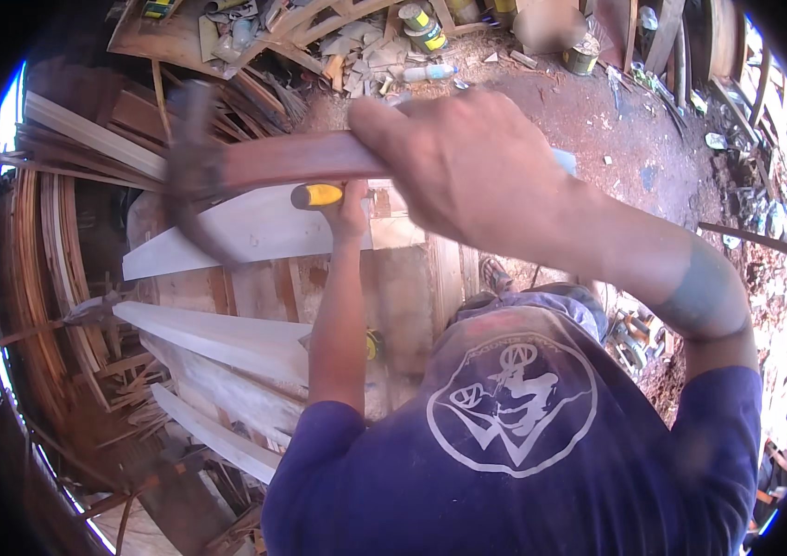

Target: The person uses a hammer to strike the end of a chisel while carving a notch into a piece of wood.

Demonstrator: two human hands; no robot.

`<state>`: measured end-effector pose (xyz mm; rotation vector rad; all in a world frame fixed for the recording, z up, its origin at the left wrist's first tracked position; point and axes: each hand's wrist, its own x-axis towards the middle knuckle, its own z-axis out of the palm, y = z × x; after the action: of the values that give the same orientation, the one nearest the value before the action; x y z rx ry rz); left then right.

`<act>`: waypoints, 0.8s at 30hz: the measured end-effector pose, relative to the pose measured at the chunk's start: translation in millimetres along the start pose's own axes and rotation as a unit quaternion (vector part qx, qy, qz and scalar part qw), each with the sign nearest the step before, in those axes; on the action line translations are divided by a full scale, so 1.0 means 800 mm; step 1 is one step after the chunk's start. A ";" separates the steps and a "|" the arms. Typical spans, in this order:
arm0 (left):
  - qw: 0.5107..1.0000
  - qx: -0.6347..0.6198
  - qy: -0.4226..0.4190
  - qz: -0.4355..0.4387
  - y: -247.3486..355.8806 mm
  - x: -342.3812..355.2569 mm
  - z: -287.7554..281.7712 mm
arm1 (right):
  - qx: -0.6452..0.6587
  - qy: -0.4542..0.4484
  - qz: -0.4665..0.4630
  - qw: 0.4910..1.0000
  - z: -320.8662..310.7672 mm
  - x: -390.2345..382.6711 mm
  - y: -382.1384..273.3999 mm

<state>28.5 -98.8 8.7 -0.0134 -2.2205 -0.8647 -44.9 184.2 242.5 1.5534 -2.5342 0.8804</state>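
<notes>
My right hand (467,157) is raised, wrapped round the wooden handle of a claw hammer (305,157). The hammer's dark head is smeared by motion and hangs to the left of the hand. Below it, my left hand (351,218) grips a chisel (323,195) by its yellow handle with a dark end. The chisel's blade is hidden. Under my left hand lies a long pale tapered board (259,222), resting on a wooden work surface (402,287). The hammer head and the chisel handle are apart.
More pale tapered boards (217,338) lie nearer, beside a yellow-and-black round object (372,344). Timber strips (60,269) are stacked at the left. Wood scraps (361,51), tins (423,30) and a plastic bottle (430,72) lie at the back. Litter covers the right side.
</notes>
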 end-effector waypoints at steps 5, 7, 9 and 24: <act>0.998 -0.062 0.002 0.021 -0.001 0.013 0.011 | 0.016 0.025 -0.008 1.000 0.053 -0.010 0.013; 0.989 -0.143 -0.001 -0.031 -0.017 0.011 0.006 | -0.020 -0.081 0.045 0.996 0.071 -0.016 0.020; 0.983 -0.180 0.013 -0.039 -0.027 0.013 0.007 | 0.066 -0.088 0.115 0.987 0.075 -0.031 0.036; 0.954 0.068 -0.291 -0.019 0.135 0.006 0.078 | 0.274 0.112 0.587 0.753 0.114 -0.280 0.119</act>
<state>12.8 20.4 43.2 -0.1822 -2.8354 -0.7962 9.8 353.0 52.8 -0.4649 -2.9927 1.8280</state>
